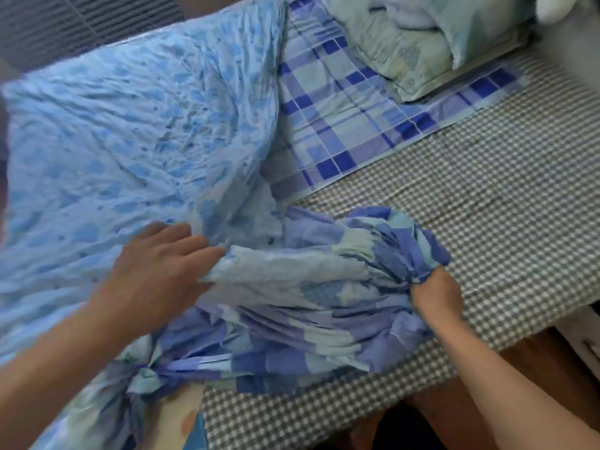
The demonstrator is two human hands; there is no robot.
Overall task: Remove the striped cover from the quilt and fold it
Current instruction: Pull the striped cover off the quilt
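Between hands: bunched striped cover [292,319] | right hand [436,295] grips it

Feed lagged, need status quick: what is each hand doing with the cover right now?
Left hand: fingers straight, pressing on the quilt.
Right hand: closed, gripping the bunched striped cover.

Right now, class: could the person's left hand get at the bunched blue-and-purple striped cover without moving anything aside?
Probably yes: the left hand already rests beside the bunched striped cover, nothing between them; the right hand grips its far end.
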